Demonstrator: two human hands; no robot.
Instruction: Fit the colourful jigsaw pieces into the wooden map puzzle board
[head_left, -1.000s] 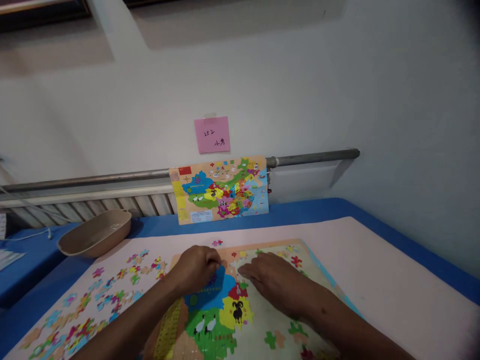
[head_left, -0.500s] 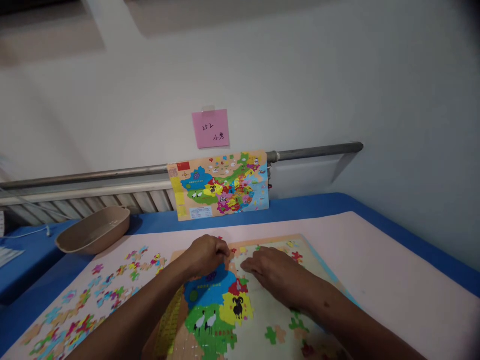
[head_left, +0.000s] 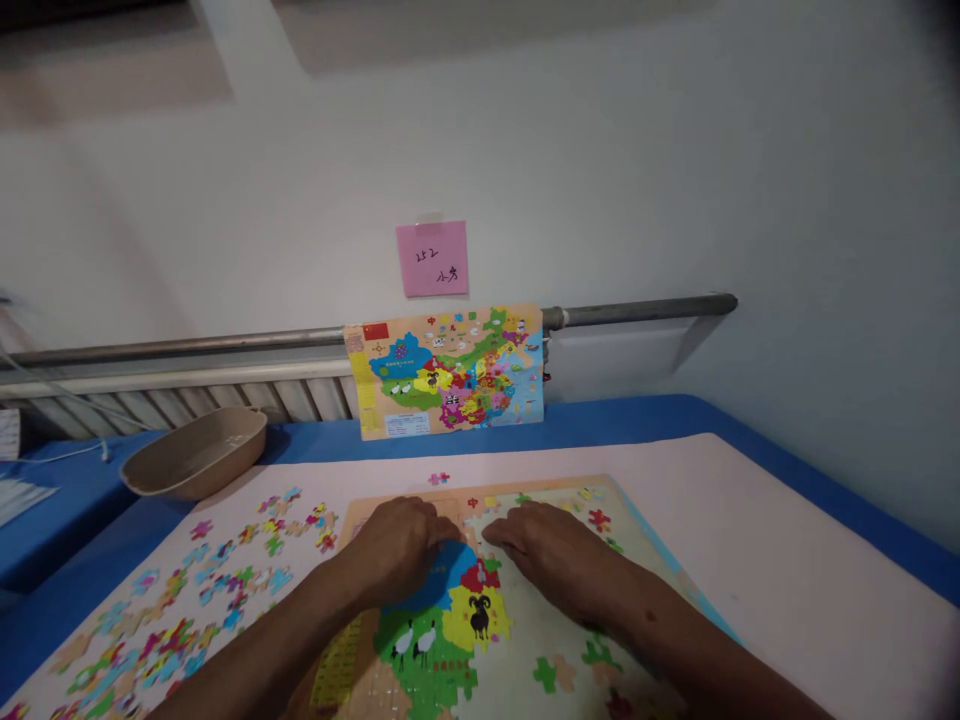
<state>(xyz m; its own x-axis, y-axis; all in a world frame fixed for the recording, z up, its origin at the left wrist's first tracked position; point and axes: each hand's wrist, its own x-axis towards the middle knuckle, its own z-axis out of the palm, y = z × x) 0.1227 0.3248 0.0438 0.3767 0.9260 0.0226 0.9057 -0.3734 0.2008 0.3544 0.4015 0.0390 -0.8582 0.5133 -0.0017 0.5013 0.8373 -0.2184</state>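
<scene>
My left hand rests over the upper part of the jigsaw puzzle, fingers curled down and thumb pointing right, its fingertips hidden. Just across from it, my right hand is closed with thumb and forefinger together, low over the pale puzzle board. Whatever either hand may hold is hidden or too small to make out. The joined left part of the puzzle shows a blue area, two white birds on green and a dark ram on yellow. Several loose puzzle pieces lie on the board's right side.
Many scattered puzzle pieces cover the pink sheet at left. A brown basin stands at the back left on the blue table. A printed map picture leans by the pipe, beneath a pink note.
My left hand has moved down and slightly left, uncovering a pink piece beyond the board's top edge and covering more of the blue area. My right hand stays almost in place. The view has shifted slightly.
</scene>
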